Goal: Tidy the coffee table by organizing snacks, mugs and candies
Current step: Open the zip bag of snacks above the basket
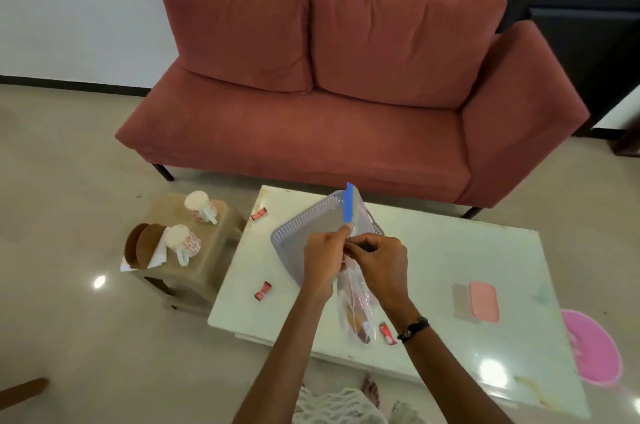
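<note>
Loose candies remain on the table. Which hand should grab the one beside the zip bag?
Right hand, probably: that candy lies under the right forearm. Both hands currently pinch the zip bag.

Snacks in clear zip bag (356, 305) blurred; pink mat (592, 347) cut by right edge.

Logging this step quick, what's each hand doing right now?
Left hand: pinching the top of the clear bag.
Right hand: pinching the same bag top, just beside the left.
</note>
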`<state>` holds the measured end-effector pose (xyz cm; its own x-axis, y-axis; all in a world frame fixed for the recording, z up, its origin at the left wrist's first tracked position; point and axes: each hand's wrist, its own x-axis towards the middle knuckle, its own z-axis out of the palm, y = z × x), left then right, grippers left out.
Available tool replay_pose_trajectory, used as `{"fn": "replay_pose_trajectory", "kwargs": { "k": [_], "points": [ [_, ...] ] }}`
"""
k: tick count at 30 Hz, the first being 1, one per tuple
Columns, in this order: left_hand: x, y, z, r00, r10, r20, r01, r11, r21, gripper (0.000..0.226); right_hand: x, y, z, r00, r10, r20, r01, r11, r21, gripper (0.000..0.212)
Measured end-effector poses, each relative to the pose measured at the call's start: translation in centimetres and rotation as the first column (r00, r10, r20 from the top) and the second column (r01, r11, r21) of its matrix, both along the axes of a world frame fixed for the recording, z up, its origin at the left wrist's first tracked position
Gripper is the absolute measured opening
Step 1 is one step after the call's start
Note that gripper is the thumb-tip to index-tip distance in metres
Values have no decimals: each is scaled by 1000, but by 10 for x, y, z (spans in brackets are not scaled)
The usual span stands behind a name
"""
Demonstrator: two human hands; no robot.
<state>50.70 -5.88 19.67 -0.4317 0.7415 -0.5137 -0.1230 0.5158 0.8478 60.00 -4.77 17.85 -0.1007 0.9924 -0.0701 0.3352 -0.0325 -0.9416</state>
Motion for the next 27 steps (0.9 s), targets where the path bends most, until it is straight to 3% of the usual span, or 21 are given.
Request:
{"fn": "replay_pose_trajectory", "kwargs": {
  "k": [5,12,19,22,27],
  "points": [
    [16,-23,-1,995,30,93,-29,999,-18,19,19,-24,-1,1000,5,17,-5,1000,11,4],
    [7,-48,-5,961,-55,272,36,997,75,23,43,-41,22,963,268,12,-264,955,-133,13],
    [3,-65,-13,929,-97,358,60,992,114,37,36,-45,19,988,153,-17,-151,949,-277,24],
    [-4,-67,-14,926,-167,338,127,982,137,25,31,-46,17,985,158,-73,-173,931,-321,29],
    [-18,-67,-10,890,-252,381,186,961,203,25,31,-39,21,956,179,-234,-263,875,-406,37]
  ]
}}
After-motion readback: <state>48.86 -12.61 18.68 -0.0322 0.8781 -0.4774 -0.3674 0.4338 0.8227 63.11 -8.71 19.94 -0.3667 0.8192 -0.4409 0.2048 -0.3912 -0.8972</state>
